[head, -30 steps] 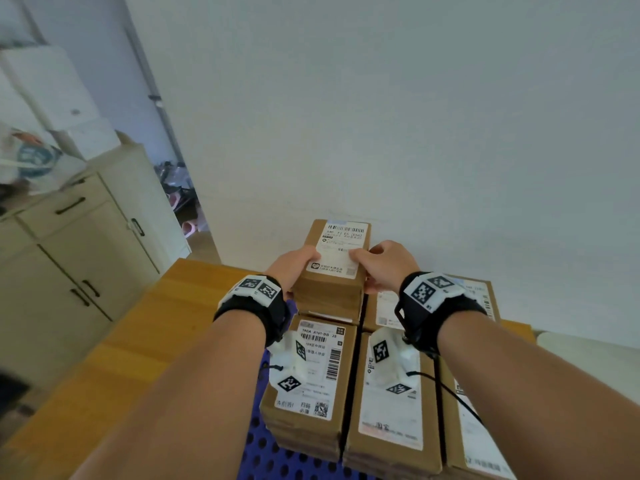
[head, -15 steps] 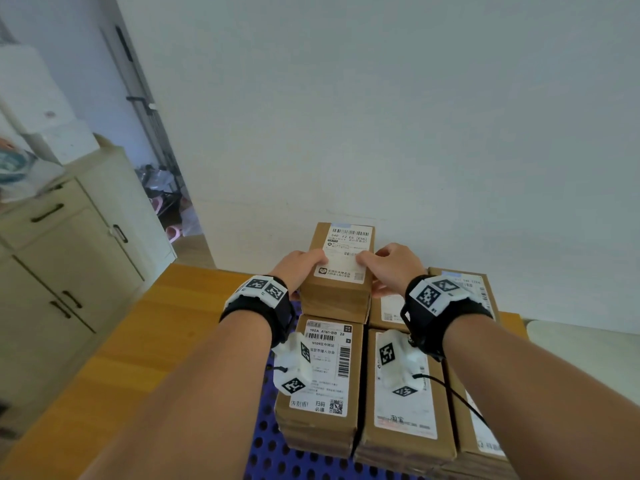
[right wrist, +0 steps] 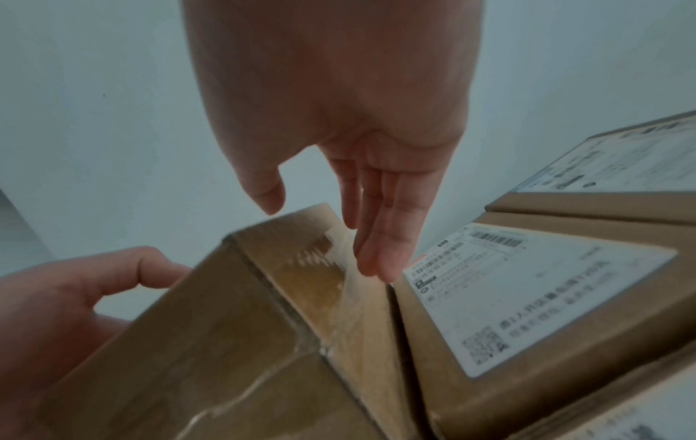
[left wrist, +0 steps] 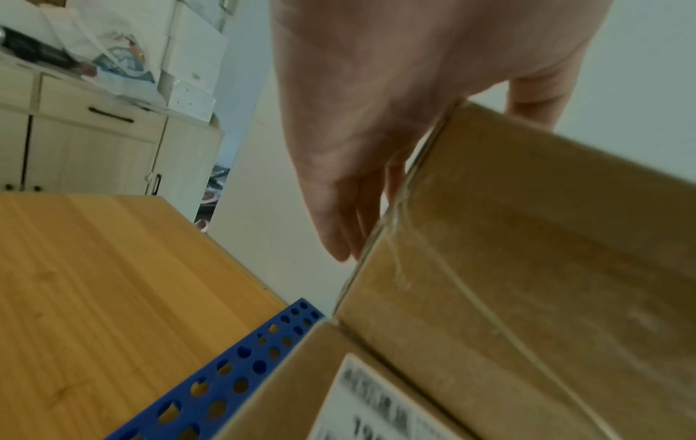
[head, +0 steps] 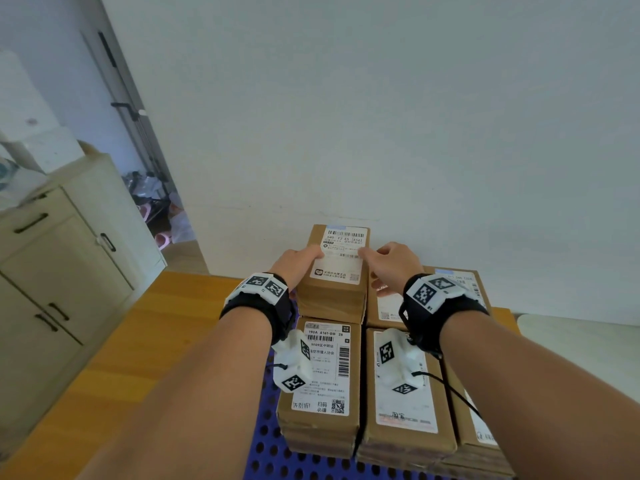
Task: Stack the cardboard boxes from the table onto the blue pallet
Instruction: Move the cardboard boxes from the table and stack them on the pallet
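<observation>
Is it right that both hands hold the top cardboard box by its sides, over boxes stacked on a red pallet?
Not quite: the pallet is blue, as the head view shows. The rest stands: the left hand and right hand hold the top cardboard box by its sides.

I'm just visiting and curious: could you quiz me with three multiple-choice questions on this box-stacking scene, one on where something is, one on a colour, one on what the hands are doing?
1. Where does the top box sit?
A. on the back left stack on the pallet
B. on the cabinet
C. on the floor

2. What colour is the pallet?
A. red
B. blue
C. green

3. How is the top box held?
A. by one hand from above
B. by no hand
C. between the left hand and the right hand

Answers:
1 A: it stands higher than the boxes around it, at the back left.
2 B: the holed sheet under the boxes is blue.
3 C: a hand lies against each long side, thumbs over the label; the grip looks light.
</observation>
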